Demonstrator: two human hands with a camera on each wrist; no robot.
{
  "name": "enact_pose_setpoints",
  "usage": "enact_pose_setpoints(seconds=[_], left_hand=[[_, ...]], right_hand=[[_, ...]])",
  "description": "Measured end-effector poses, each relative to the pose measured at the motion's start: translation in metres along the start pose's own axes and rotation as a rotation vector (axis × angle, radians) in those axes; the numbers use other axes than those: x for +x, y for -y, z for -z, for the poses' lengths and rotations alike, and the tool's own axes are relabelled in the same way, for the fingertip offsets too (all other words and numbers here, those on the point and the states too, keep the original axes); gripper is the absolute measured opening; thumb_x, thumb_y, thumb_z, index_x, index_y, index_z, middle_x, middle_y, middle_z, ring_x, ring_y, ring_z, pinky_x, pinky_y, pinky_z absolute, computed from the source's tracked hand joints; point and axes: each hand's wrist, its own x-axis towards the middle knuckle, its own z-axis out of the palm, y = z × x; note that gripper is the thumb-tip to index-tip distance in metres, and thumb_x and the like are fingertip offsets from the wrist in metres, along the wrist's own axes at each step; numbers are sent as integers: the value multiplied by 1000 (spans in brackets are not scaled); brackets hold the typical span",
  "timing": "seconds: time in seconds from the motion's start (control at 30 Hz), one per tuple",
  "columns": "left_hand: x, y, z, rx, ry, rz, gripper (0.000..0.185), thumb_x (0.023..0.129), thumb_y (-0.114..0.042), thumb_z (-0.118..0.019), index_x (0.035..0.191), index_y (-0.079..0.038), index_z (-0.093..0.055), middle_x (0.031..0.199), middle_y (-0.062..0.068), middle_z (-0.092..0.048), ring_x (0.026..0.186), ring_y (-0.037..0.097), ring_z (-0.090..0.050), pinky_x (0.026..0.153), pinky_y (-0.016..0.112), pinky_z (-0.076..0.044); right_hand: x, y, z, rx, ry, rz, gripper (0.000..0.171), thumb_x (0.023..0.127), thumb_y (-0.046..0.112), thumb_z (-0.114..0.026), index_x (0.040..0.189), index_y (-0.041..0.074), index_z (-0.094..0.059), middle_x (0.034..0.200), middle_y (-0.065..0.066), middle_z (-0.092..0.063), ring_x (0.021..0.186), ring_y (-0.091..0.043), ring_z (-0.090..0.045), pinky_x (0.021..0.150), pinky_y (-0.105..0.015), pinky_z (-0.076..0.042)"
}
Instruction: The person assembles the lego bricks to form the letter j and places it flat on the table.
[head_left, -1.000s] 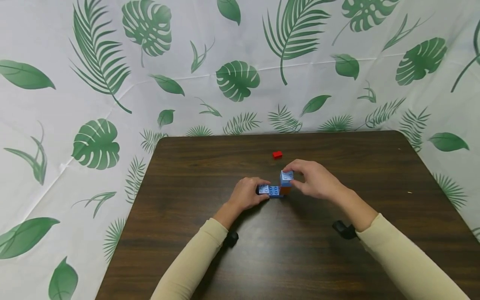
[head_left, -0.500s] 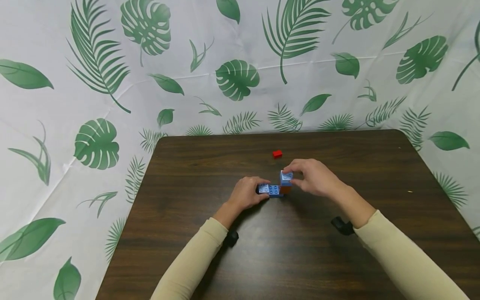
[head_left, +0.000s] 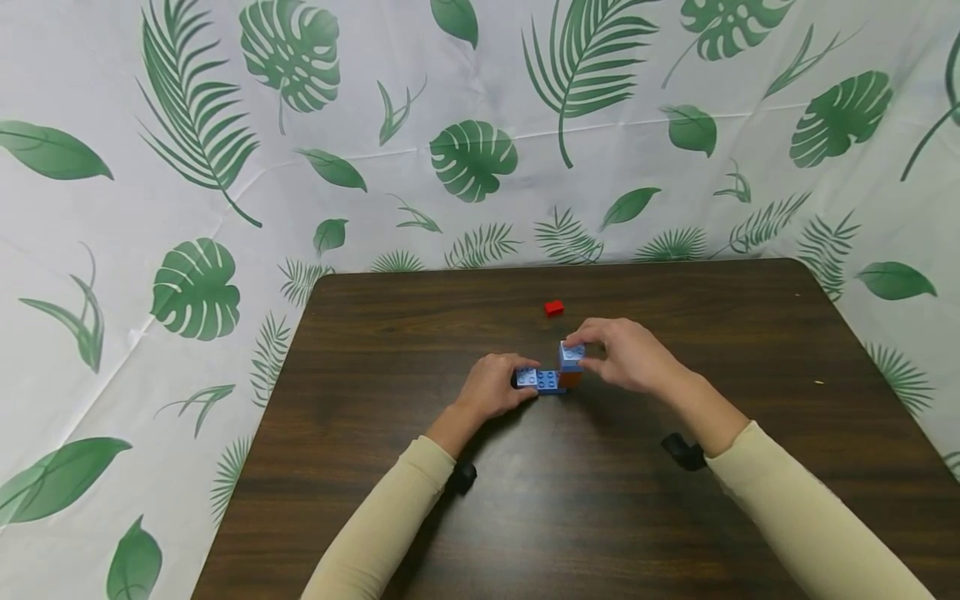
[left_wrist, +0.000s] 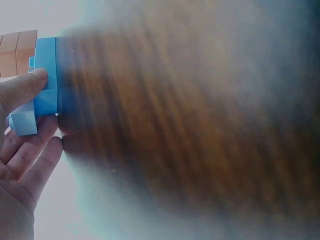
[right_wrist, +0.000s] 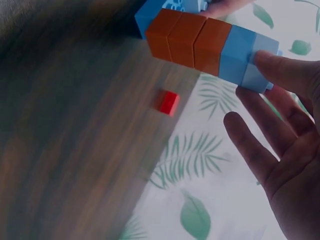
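Head view: the left hand [head_left: 491, 387] rests on the dark wooden surface [head_left: 570, 500] with its fingers curled onto the end of a flat blue brick [head_left: 542, 380]. The right hand [head_left: 628, 357] pinches the light-blue top brick [head_left: 572, 354] of a short upright stack, whose orange bricks [head_left: 572, 379] show just below it. The stack touches the flat brick's right end. A small red brick [head_left: 554, 307] lies apart, farther back on the surface. Compared with half a second and a second ago, hands and bricks sit in practically the same places, so the work looks paused in a press or a hold, with nothing yet lifted away.

Left wrist view: the thumb [left_wrist: 22, 89] presses on the blue brick [left_wrist: 47, 75], fingers [left_wrist: 31, 155] curled under it; the orange stack [left_wrist: 19, 52] peeks in at the upper left. The surface is heavily blurred here, so whether the brick sits flat on it is hard to tell.

Right wrist view: three orange bricks [right_wrist: 187, 42] run into the light-blue brick [right_wrist: 250, 57]. The thumb [right_wrist: 282, 70] presses it, and the other fingers [right_wrist: 255, 145] are spread loosely rather than wrapped round. The red brick [right_wrist: 167, 102] lies alone beyond
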Motion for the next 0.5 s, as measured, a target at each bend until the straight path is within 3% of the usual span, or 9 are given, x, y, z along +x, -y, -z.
enact_pose_setpoints(seconds=[0.27, 0.5], left_hand=[[-2, 0, -1, -15, 2, 20, 39, 81, -39, -76, 117, -25, -69, 113, -6, -67, 94, 9, -60, 86, 33, -49], [-3, 1, 0, -36, 10, 19, 46, 79, -40, -77, 122, -25, -66, 118, -6, -66, 101, 10, -60, 90, 34, -48]], right_hand=[[-4, -6, -9, 57, -28, 4, 35, 84, 14, -74, 118, 19, -66, 113, 3, -64, 96, -18, -61, 87, -44, -51], [-4, -22, -23, 236, -13, -50, 68, 80, 12, -78, 140, 19, -47, 130, -6, -57, 114, -26, -57, 90, -48, -49]])
